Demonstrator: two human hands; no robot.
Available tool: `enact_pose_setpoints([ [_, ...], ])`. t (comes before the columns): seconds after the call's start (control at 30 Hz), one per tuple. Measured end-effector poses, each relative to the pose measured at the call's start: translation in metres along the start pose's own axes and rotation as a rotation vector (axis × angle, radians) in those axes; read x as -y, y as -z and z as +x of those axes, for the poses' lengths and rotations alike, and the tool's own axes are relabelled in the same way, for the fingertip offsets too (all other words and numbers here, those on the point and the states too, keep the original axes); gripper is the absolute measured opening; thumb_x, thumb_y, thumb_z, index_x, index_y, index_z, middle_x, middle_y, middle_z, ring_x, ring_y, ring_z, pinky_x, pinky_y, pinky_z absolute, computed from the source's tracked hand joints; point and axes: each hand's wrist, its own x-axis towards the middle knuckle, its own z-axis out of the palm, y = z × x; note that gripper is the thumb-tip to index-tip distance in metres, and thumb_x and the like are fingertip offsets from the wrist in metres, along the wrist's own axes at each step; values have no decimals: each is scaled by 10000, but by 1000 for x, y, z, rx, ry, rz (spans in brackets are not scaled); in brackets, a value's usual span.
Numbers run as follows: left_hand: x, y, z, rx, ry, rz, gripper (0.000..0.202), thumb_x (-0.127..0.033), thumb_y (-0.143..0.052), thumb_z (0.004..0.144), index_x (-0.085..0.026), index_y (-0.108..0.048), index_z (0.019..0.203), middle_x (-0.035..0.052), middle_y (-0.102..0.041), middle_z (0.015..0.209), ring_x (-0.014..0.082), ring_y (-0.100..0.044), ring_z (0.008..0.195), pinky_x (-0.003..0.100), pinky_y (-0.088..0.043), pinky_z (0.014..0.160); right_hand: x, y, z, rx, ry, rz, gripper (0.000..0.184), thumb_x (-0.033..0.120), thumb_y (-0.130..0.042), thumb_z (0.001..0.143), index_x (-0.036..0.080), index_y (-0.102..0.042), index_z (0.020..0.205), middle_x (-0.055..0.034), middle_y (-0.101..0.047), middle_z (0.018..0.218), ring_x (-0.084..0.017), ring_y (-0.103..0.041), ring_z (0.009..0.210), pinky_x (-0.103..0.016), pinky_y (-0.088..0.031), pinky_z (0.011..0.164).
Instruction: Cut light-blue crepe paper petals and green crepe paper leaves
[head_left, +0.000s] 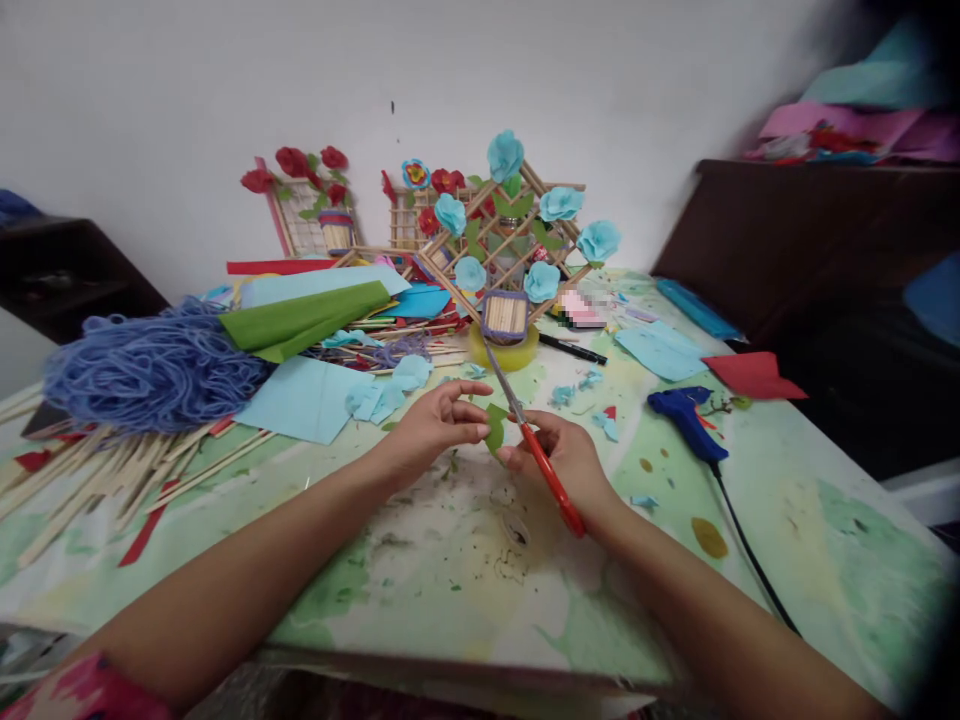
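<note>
Between my hands is a small green paper leaf. My left hand pinches its left edge with thumb and fingertips. My right hand is closed around a pair of scissors with red handles, its blades together and pointing away toward a yellow tape roll. The right thumb and fingertip also come close to the leaf's right side; whether they touch it I cannot tell. Just beyond stands a lattice of thin sticks with light blue paper flowers and green leaves on it.
A heap of blue yarn and loose sticks lie at left, beside green paper and light blue paper. To the right are a blue glue gun with its cord and red paper. A black pen lies behind my right hand.
</note>
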Motion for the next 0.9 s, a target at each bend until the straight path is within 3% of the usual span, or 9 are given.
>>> enact_pose_setpoints([
  [0.3, 5, -8, -3, -12, 33, 2, 495, -127, -720, 618, -159, -527, 1072, 16, -628, 756, 134, -595, 714, 273, -459, 686, 8, -3, -5, 14, -37, 129, 396, 140, -584, 587, 179, -579, 981, 29, -602, 583, -115, -526, 517, -223, -410, 486],
  [0.67, 5, -8, -2, -75, 61, -82, 406, -241, -699, 685, -168, -539, 1050, 13, -626, 772, 113, -600, 672, 250, -450, 656, 5, -3, -5, -4, -4, 193, 410, 172, -564, 572, 180, -563, 983, 31, -604, 586, -141, -582, 573, -243, -425, 527],
  [0.9, 8, -9, -2, -65, 42, -90, 503, -205, -755, 606, -168, -536, 1058, -3, -621, 721, 112, -577, 645, 255, -444, 643, 8, -3, -5, 3, -12, 177, 400, 180, -568, 574, 186, -557, 974, 35, -599, 588, -140, -590, 577, -242, -435, 544],
])
